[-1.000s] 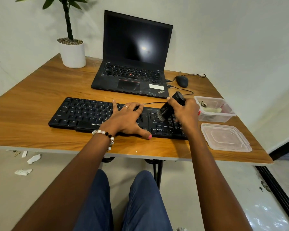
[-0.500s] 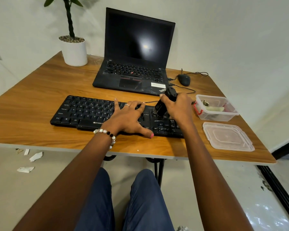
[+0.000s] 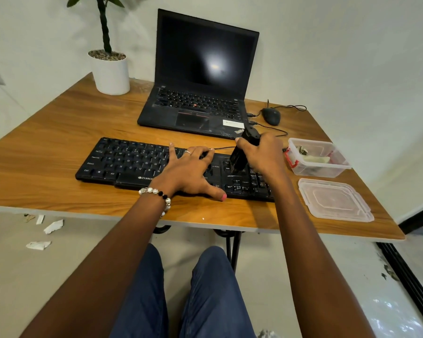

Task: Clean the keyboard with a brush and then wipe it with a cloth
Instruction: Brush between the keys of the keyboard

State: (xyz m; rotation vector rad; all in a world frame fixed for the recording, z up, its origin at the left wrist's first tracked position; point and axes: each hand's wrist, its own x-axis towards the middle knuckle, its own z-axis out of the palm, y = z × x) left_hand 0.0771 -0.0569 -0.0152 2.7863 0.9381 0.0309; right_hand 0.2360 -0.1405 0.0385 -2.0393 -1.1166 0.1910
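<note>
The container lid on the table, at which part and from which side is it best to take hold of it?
Probably the near-right rim of the container lid, from the right, with a pinch. It lies flat and thin on the table, its corner near the table's edge, so only the raised rim gives purchase.

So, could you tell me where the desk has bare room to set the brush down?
Bare wood lies left of the keyboard, between it and the plant pot. The right side is crowded: container, lid, mouse.
</note>
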